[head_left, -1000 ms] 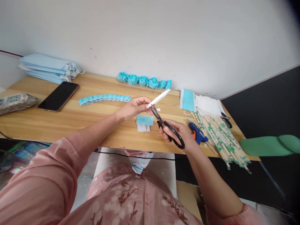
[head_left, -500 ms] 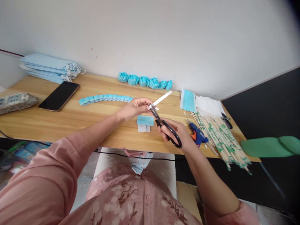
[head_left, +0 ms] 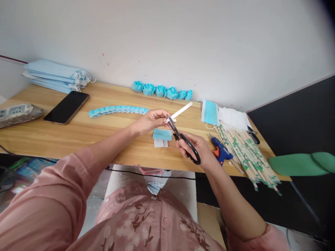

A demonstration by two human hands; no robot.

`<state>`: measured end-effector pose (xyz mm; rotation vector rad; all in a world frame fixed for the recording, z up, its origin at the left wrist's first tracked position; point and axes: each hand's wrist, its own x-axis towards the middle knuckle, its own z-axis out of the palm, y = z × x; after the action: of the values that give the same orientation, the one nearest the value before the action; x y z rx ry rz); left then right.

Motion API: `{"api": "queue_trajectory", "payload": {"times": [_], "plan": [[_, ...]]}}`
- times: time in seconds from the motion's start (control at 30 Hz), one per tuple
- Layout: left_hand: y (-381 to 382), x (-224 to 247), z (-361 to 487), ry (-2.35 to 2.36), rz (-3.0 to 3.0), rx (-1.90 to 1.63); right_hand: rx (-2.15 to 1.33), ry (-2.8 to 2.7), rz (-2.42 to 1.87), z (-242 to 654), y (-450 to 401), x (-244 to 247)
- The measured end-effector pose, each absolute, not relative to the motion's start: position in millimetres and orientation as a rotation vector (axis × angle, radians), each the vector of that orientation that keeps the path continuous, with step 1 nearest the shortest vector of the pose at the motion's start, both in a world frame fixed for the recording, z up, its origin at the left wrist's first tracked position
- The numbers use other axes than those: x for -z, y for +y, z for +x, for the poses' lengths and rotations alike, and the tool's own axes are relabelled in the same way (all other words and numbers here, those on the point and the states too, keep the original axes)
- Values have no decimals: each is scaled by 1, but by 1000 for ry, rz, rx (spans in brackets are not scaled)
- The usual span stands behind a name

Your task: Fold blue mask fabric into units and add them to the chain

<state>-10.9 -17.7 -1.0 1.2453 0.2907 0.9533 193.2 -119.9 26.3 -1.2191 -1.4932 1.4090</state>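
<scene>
Between the fingertips of my left hand (head_left: 154, 121) is a narrow white strip (head_left: 182, 110), its long end sticking out to the upper right. My right hand (head_left: 195, 148) grips black-handled scissors (head_left: 190, 148), whose blades lie across the strip close to my left fingertips. Below the blades, a small piece of blue and white mask fabric (head_left: 162, 134) rests on the table. A curved row of folded blue fabric (head_left: 116, 110) reaches up to my left hand. Several blue fabric flowers (head_left: 160, 90) stand in a line against the wall.
On the left are a stack of face masks (head_left: 52, 75), a phone (head_left: 66, 107) and a wrapped power strip (head_left: 19, 115). To the right lie a blue glue gun (head_left: 221, 150), a single mask (head_left: 209, 112), white sheets (head_left: 232, 118), wrapped sticks (head_left: 248, 153) and a green object (head_left: 293, 164).
The scissors' handles have shifted slightly left and their blades now look closer together across the white strip. My left hand has hardly moved.
</scene>
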Motion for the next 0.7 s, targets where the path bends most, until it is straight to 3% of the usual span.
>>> {"api": "queue_trajectory", "payload": {"times": [0.4, 0.7], "plan": [[-17, 1, -10, 341, 1265, -956, -1424, -1475, -1226, 194, -121, -21], [-14, 4, -13, 356, 1348, -980, -1220, -1541, -1243, 185, -123, -19]]}}
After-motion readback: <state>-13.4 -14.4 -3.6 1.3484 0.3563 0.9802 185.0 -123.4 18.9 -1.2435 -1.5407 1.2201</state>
